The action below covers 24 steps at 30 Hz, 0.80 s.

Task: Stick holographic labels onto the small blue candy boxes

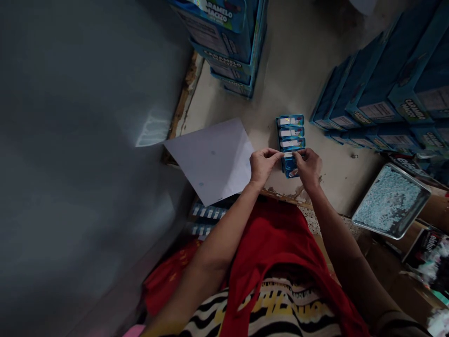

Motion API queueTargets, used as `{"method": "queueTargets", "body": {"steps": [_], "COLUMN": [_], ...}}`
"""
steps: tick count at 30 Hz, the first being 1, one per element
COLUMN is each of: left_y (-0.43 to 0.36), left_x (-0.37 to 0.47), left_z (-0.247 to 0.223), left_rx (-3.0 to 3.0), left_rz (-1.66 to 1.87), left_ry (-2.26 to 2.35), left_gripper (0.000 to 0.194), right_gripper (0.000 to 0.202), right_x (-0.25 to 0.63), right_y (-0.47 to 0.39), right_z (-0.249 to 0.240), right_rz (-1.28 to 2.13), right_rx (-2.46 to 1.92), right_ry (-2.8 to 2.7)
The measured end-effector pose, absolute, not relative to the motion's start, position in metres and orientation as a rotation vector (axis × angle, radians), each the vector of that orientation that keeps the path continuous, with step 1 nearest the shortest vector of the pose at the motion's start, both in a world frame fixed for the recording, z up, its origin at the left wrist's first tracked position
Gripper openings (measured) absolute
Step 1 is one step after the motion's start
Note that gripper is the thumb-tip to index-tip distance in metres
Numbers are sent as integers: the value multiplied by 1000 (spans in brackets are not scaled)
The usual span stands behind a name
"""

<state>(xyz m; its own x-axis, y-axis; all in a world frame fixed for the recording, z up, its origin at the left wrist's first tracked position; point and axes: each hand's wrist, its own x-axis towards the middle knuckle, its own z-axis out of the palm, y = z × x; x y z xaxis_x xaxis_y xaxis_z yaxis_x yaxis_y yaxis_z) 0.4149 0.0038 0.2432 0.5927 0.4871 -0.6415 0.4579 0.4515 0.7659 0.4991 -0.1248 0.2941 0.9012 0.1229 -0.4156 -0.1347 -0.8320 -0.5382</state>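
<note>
A row of small blue tins (291, 132) lies on the pale table, several of them bearing white labels. My left hand (264, 164) and my right hand (308, 166) pinch the two ends of a small white label (288, 154) over a tin near the lower part of the row. The tins nearest me show no white label. To the left of my left hand lies a large white sheet (213, 159), partly over the table's edge.
Tall stacks of blue boxes stand at the back (228, 51) and on the right (382, 93). A metal tray (387, 201) of pale blue pieces is at the lower right. A grey wall (87, 164) borders the left side.
</note>
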Motion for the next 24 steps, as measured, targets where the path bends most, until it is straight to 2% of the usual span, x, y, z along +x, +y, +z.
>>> {"method": "queueTargets", "body": {"steps": [3, 6, 10, 13, 15, 20, 24], "left_y": [-1, -7, -10, -10, -13, -31, -41], "left_x": [418, 426, 428, 410, 395, 380, 385], "left_z": [223, 205, 202, 227, 251, 297, 302], "left_rx": [906, 738, 818, 1031, 1121, 915, 882], "left_rz": [-4, -39, -60, 89, 100, -249, -271], "left_ry": [1076, 1100, 1126, 1228, 1146, 902, 901], "left_gripper": [46, 64, 52, 42, 46, 77, 60], "right_gripper": [38, 49, 48, 47, 49, 55, 57], "right_x": [510, 524, 533, 527, 520, 506, 496], "right_y": [-129, -135, -140, -141, -141, -135, -133], "right_z": [287, 279, 278, 289, 299, 311, 310], "right_rz": [477, 536, 635, 618, 608, 583, 562], "right_rx": [-2575, -2540, -2387, -2269, -2206, -2118, -2052], "right_ry": [73, 99, 73, 134, 177, 256, 243]}}
